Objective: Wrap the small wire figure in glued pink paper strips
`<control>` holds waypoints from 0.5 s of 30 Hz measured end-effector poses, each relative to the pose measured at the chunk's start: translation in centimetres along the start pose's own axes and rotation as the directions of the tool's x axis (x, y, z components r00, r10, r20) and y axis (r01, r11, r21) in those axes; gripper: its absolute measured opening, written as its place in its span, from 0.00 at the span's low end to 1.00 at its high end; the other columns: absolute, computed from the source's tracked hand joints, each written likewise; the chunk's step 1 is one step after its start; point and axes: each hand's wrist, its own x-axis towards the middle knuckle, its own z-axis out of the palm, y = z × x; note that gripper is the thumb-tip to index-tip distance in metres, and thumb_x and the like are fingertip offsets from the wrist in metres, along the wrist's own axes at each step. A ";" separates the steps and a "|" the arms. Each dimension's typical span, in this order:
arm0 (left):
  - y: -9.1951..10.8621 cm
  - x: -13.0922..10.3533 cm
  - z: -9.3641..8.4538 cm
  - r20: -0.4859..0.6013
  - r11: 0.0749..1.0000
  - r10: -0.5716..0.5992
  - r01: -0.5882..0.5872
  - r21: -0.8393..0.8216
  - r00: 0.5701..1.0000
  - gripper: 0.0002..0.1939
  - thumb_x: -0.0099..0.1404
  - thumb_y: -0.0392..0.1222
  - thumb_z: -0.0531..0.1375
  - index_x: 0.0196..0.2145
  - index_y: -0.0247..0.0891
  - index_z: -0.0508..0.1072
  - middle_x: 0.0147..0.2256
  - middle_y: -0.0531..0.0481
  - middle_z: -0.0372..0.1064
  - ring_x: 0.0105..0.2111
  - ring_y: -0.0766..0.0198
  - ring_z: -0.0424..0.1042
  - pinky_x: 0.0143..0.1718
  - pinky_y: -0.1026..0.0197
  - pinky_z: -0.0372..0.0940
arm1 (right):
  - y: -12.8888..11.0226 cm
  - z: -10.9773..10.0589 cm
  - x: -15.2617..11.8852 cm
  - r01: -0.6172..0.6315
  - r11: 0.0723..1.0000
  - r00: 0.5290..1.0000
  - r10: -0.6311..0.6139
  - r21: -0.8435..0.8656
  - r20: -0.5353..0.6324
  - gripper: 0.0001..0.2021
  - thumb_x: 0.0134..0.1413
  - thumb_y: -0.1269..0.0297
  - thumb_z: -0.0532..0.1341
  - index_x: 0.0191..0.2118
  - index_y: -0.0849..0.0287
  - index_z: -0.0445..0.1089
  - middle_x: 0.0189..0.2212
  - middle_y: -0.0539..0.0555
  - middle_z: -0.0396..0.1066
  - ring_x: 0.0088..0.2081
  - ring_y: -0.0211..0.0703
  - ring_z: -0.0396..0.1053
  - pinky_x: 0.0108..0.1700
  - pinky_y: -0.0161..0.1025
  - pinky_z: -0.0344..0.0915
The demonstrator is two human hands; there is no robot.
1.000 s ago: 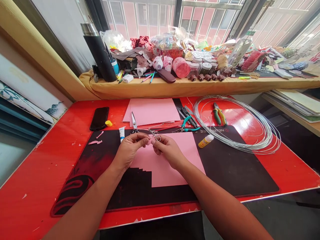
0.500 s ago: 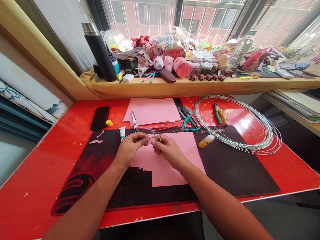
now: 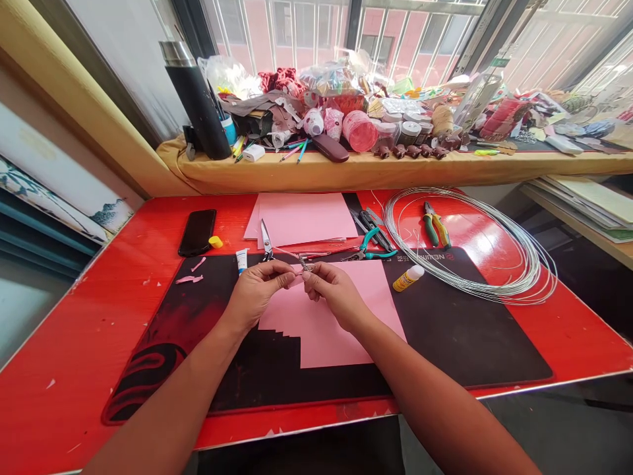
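Above a pink paper sheet (image 3: pixel 341 336) with a stepped cut edge, both hands meet fingertip to fingertip. My left hand (image 3: pixel 254 290) is closed, pinching a small strip of pink paper (image 3: pixel 297 269). My right hand (image 3: pixel 339 293) is closed too, its thumb and forefinger at a bent piece of silver wire (image 3: pixel 307 264) beside that strip. Fingers hide most of both small pieces, so how they join cannot be seen. Just beyond the hands lie scissors (image 3: pixel 266 239) and teal-handled pliers (image 3: pixel 368 245).
A black mat (image 3: pixel 459 330) covers much of the red table (image 3: pixel 54 369). Right are a glue stick (image 3: pixel 408 278), a wire coil (image 3: pixel 524 264) and green-yellow pliers (image 3: pixel 436 225). Left are a phone (image 3: pixel 197 232), a white-blue tube (image 3: pixel 242 260) and paper scraps (image 3: pixel 190 280). Pink sheets (image 3: pixel 304 214) lie behind.
The wire piece has turned between the fingers, so its loops show less. My right fingers have shifted slightly upward and closer to my left hand, which stays nearly still.
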 end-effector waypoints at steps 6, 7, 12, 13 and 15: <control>-0.2 0.0 0.0 0.004 1.000 0.001 -0.001 0.028 1.000 0.15 0.51 0.53 0.77 0.31 0.40 0.85 0.29 0.47 0.78 0.30 0.61 0.70 0.36 0.57 0.68 | 0.3 0.1 0.1 -0.041 0.999 0.999 0.042 0.029 -0.009 0.10 0.55 0.56 0.69 0.31 0.57 0.72 0.24 0.47 0.66 0.27 0.39 0.60 0.33 0.41 0.56; -0.3 -0.1 0.0 0.008 1.000 0.004 -0.004 0.030 1.000 0.15 0.52 0.53 0.77 0.31 0.40 0.85 0.29 0.48 0.77 0.30 0.61 0.70 0.36 0.57 0.68 | 0.3 0.1 0.1 -0.046 0.998 0.999 0.047 0.037 -0.015 0.10 0.54 0.57 0.69 0.31 0.56 0.71 0.24 0.47 0.65 0.27 0.39 0.60 0.33 0.41 0.56; -0.6 -0.1 0.3 0.006 1.000 -0.002 0.002 0.014 1.000 0.16 0.55 0.52 0.76 0.34 0.38 0.84 0.29 0.48 0.76 0.30 0.62 0.70 0.36 0.58 0.68 | 0.4 0.2 0.1 -0.053 0.997 0.998 0.054 0.056 -0.028 0.10 0.53 0.58 0.69 0.31 0.56 0.71 0.23 0.46 0.65 0.26 0.38 0.59 0.32 0.41 0.55; -0.6 -0.1 0.4 0.007 1.000 -0.001 0.001 -0.001 1.000 0.16 0.55 0.51 0.76 0.36 0.38 0.84 0.30 0.48 0.76 0.30 0.62 0.71 0.36 0.58 0.68 | 0.4 0.2 0.1 -0.050 0.997 0.998 0.052 0.053 -0.033 0.10 0.53 0.58 0.69 0.30 0.56 0.71 0.23 0.46 0.65 0.26 0.38 0.59 0.32 0.41 0.54; -0.5 -0.2 0.6 0.018 0.999 0.003 -0.002 -0.037 1.000 0.19 0.54 0.51 0.76 0.41 0.39 0.83 0.31 0.49 0.76 0.31 0.62 0.72 0.35 0.58 0.69 | 0.4 0.2 0.2 -0.044 0.998 0.998 0.046 0.041 -0.051 0.09 0.53 0.58 0.68 0.30 0.56 0.70 0.23 0.46 0.65 0.25 0.38 0.58 0.31 0.41 0.54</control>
